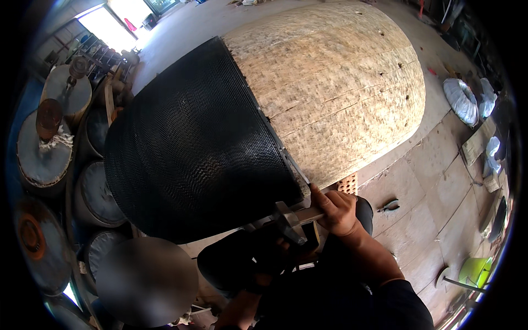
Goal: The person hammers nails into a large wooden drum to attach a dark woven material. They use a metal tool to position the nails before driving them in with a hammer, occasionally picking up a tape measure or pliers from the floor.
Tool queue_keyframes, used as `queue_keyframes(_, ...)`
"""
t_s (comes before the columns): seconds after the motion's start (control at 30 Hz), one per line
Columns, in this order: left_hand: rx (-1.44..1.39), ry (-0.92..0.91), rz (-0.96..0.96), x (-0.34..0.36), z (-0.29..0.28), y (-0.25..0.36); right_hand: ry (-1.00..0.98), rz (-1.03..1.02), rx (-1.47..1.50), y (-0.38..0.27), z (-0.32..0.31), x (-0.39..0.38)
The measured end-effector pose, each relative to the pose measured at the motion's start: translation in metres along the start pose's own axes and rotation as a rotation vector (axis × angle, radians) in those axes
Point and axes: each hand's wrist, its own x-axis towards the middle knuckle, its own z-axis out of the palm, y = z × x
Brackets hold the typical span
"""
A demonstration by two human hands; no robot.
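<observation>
Two hands at lower centre: right hand (336,212) clenched on a hammer (289,220) handle, left hand's (268,254) grip indiscernible; huge woven basket (264,115) looks stiff, bulky, best gripped at its rim.

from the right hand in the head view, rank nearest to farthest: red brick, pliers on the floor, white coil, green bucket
From the right hand:
1. Red brick, just above it.
2. Pliers, to its right on the floor.
3. Green bucket, lower right.
4. White coil, upper right.
</observation>
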Motion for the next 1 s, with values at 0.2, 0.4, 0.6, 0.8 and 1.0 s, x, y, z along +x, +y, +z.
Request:
queue_keyframes(0.2, -0.058, -0.085, -0.055, 0.001, -0.002, 0.002, 0.023, 0.008, -0.022, -0.001, 0.011, 0.0)
queue_keyframes(0.4, -0.034, -0.179, -0.035, 0.008, -0.01, 0.002, -0.031, 0.03, -0.066, 0.007, 0.033, -0.01)
queue_keyframes(0.6, -0.066, -0.138, -0.089, -0.002, -0.001, 0.0, -0.007, 0.02, -0.072, 0.009, 0.038, -0.01)
queue_keyframes(0.8, -0.263, -0.081, -0.237, -0.001, -0.011, 0.0, -0.014, 0.033, -0.063, 0.012, 0.044, -0.011)
queue_keyframes(1.0, -0.309, 0.098, -0.437, 0.01, -0.057, -0.011, -0.041, 0.01, -0.073, 0.018, 0.046, -0.015)
